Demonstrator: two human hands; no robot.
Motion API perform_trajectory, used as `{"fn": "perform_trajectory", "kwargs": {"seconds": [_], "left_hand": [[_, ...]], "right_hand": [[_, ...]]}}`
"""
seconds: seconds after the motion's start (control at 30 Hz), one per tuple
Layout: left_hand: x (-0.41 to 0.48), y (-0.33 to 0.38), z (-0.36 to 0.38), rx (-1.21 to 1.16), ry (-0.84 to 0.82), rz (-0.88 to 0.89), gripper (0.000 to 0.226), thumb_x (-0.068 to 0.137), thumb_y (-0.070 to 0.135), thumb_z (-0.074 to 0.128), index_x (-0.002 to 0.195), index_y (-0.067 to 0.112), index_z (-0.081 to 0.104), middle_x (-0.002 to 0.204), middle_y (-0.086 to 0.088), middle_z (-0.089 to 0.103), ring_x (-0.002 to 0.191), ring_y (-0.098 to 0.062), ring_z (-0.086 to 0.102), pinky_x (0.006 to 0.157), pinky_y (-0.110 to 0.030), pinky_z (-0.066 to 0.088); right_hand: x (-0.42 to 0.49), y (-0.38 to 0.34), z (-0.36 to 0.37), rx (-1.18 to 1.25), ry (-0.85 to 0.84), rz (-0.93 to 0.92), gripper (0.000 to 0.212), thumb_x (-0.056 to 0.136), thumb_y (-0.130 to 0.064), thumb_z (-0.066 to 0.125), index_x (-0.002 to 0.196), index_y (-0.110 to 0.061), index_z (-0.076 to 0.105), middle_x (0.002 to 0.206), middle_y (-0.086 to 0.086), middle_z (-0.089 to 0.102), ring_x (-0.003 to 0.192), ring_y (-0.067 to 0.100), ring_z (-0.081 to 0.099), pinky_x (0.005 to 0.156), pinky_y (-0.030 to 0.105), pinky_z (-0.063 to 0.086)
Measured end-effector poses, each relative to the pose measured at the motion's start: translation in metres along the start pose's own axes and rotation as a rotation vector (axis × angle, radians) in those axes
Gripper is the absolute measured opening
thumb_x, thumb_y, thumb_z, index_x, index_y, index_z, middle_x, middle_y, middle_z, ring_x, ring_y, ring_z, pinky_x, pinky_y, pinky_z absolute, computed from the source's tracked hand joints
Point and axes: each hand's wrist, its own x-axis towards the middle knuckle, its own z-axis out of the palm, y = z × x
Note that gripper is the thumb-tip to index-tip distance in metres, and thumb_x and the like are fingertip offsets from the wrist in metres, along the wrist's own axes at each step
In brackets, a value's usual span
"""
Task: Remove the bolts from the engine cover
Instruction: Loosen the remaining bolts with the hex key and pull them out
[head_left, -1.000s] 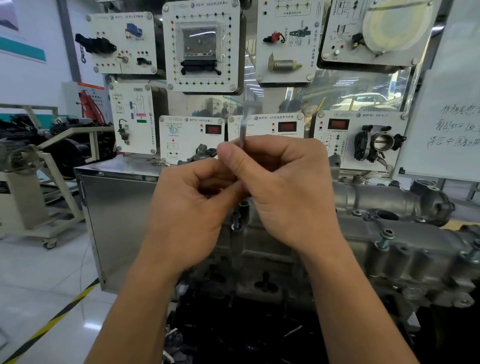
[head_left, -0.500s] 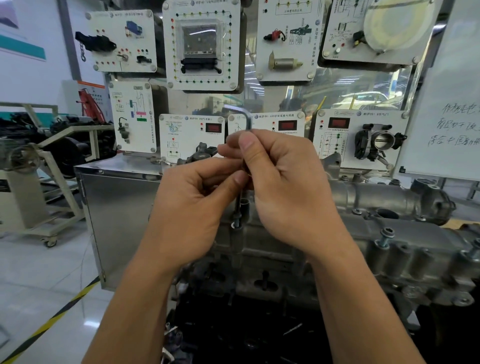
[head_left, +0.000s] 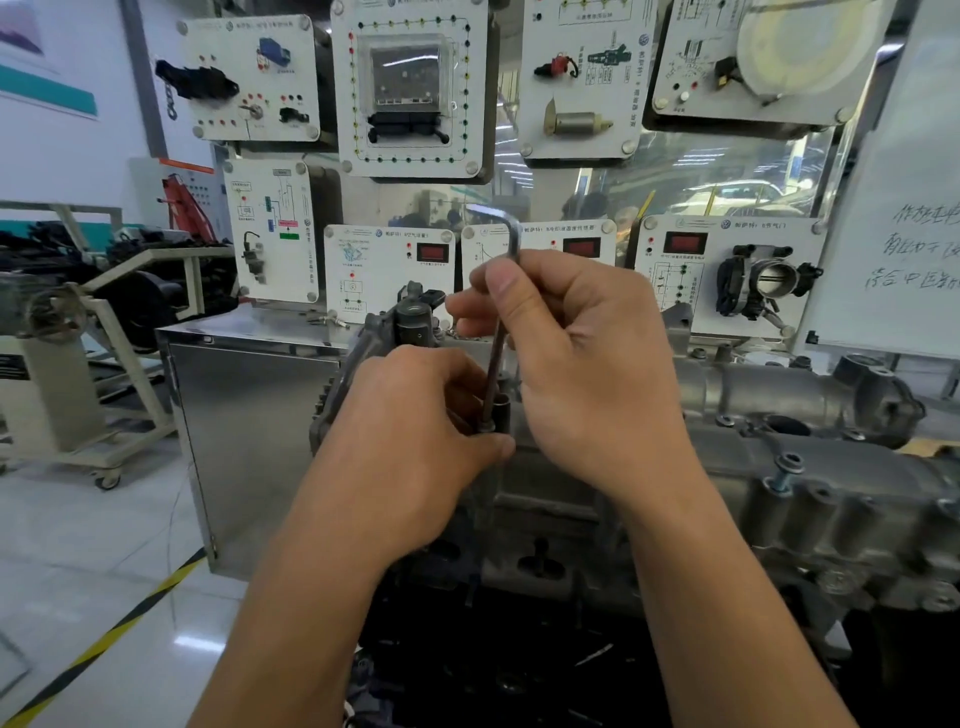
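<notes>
An L-shaped hex key (head_left: 511, 234) stands upright with its short arm pointing left at the top. My right hand (head_left: 582, 358) pinches its long shaft. The lower tip sits in a bolt (head_left: 487, 427) at the left end of the grey engine cover (head_left: 810, 499). My left hand (head_left: 415, 441) is lower, its fingertips curled around the bolt at the key's tip. Another bolt (head_left: 785, 470) stands raised on the cover to the right. The bolt head under the key is partly hidden by my fingers.
A shiny metal cabinet (head_left: 249, 441) stands behind and left of the engine. Several white training panels (head_left: 410, 88) with sensors hang behind it. A throttle body panel (head_left: 753, 280) and a whiteboard (head_left: 909, 208) are at right. A cart (head_left: 93, 364) stands on the floor at left.
The hex key has turned, its short arm now pointing left and clear above my right hand. My left hand has dropped from the shaft to the bolt at the tip.
</notes>
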Motion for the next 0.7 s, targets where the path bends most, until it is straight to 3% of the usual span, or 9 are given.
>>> {"fn": "perform_trajectory", "kwargs": {"seconds": [0.13, 0.23, 0.4, 0.57, 0.63, 0.7], "left_hand": [[-0.001, 0.001, 0.001, 0.026, 0.085, 0.018, 0.025, 0.068, 0.029, 0.087, 0.09, 0.029, 0.075, 0.067, 0.014, 0.069, 0.064, 0.002, 0.064, 0.063, -0.018, 0.055], [0.0, 0.001, 0.0, -0.006, 0.143, 0.031, 0.022, 0.065, 0.032, 0.089, 0.079, 0.033, 0.072, 0.064, 0.017, 0.068, 0.064, 0.005, 0.064, 0.058, -0.015, 0.054], [0.001, 0.0, 0.002, -0.053, 0.114, 0.016, 0.029, 0.064, 0.031, 0.092, 0.065, 0.038, 0.064, 0.07, 0.03, 0.065, 0.064, 0.009, 0.062, 0.057, -0.004, 0.045], [-0.001, -0.004, -0.022, -0.2, 0.064, 0.053, 0.021, 0.066, 0.04, 0.085, 0.082, 0.035, 0.072, 0.076, 0.022, 0.072, 0.072, 0.009, 0.066, 0.061, -0.002, 0.047], [0.0, -0.011, -0.043, -0.249, 0.132, 0.114, 0.014, 0.075, 0.039, 0.076, 0.088, 0.039, 0.073, 0.082, 0.026, 0.073, 0.079, 0.008, 0.069, 0.066, -0.006, 0.051], [0.001, -0.021, -0.06, -0.307, 0.145, 0.162, 0.018, 0.086, 0.026, 0.069, 0.094, 0.042, 0.073, 0.089, 0.026, 0.074, 0.086, 0.006, 0.07, 0.075, -0.01, 0.054]], "right_hand": [[0.0, 0.001, 0.002, -0.07, -0.023, -0.023, 0.021, 0.104, -0.018, 0.047, 0.095, -0.016, 0.067, 0.085, -0.007, 0.074, 0.08, 0.008, 0.07, 0.074, 0.031, 0.059], [0.004, 0.0, -0.004, -0.063, -0.009, -0.053, 0.021, 0.105, -0.018, 0.044, 0.099, -0.017, 0.064, 0.088, -0.007, 0.074, 0.081, 0.009, 0.071, 0.075, 0.033, 0.058], [0.008, -0.004, -0.01, -0.012, -0.012, -0.079, 0.02, 0.105, -0.014, 0.044, 0.098, -0.016, 0.063, 0.085, -0.003, 0.075, 0.076, 0.014, 0.072, 0.072, 0.032, 0.059], [0.024, -0.01, -0.002, 0.045, -0.068, -0.031, 0.018, 0.106, -0.014, 0.043, 0.101, -0.013, 0.06, 0.084, -0.001, 0.075, 0.071, 0.011, 0.072, 0.063, 0.021, 0.055], [0.028, -0.011, 0.006, 0.043, -0.169, 0.015, 0.011, 0.105, -0.015, 0.044, 0.105, -0.015, 0.055, 0.085, 0.0, 0.076, 0.072, 0.012, 0.073, 0.067, 0.03, 0.06], [0.029, -0.01, 0.016, 0.012, -0.276, 0.023, 0.007, 0.105, -0.015, 0.044, 0.105, -0.016, 0.051, 0.086, 0.001, 0.076, 0.074, 0.013, 0.073, 0.07, 0.035, 0.061]]}}
